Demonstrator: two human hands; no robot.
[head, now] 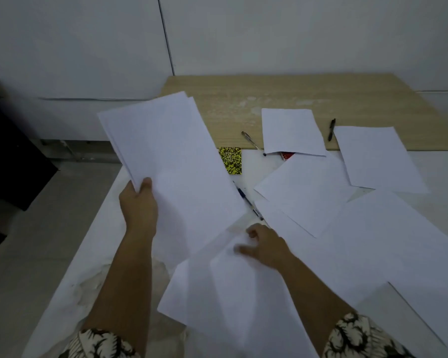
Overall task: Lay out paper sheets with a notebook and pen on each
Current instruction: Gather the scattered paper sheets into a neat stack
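Note:
My left hand [139,202] grips a stack of white sheets [171,164] by its near left edge and holds it raised over the table's left side. My right hand [263,245] is blurred, its fingers curled on a loose sheet [233,293] lying near the front. Several more sheets [305,192] lie scattered to the right. A yellow-and-black notebook [230,161] peeks out behind the stack. A red notebook [287,155] shows under a far sheet [291,130]. A blue pen [247,201] lies between the papers.
A clear pen [252,143] and a black pen [331,129] lie on the wooden tabletop [243,99] at the back. A white cloth [93,254] covers the near table. A white wall stands behind, and dark furniture [11,164] sits at the left.

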